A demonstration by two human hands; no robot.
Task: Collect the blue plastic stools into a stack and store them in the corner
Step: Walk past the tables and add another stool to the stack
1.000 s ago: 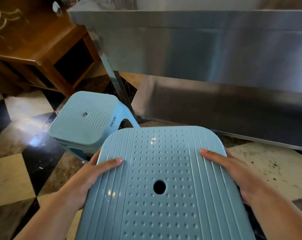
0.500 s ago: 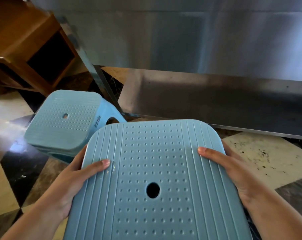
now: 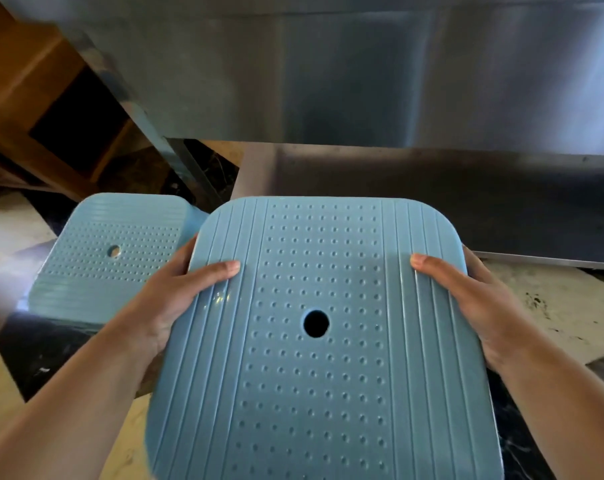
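Note:
A light blue plastic stool (image 3: 321,375) fills the lower middle of the head view, seat up, with a round hole in its dotted top. My left hand (image 3: 168,299) grips its left edge, thumb on the seat. My right hand (image 3: 466,303) grips its right edge the same way. A second blue stool (image 3: 110,261) stands on the floor to the left and behind it, partly covered by the held stool and my left hand. Its legs are hidden.
A stainless steel counter (image 3: 362,81) with a lower shelf (image 3: 432,202) spans the back, and its leg (image 3: 193,168) comes down just behind the stools. Wooden furniture (image 3: 33,98) stands at the far left. The floor (image 3: 570,306) is checkered stone tile.
The held stool has moved up and forward in view, and it now overlaps the right edge of the standing stool. The view has shifted closer to the counter. Both grips are unchanged.

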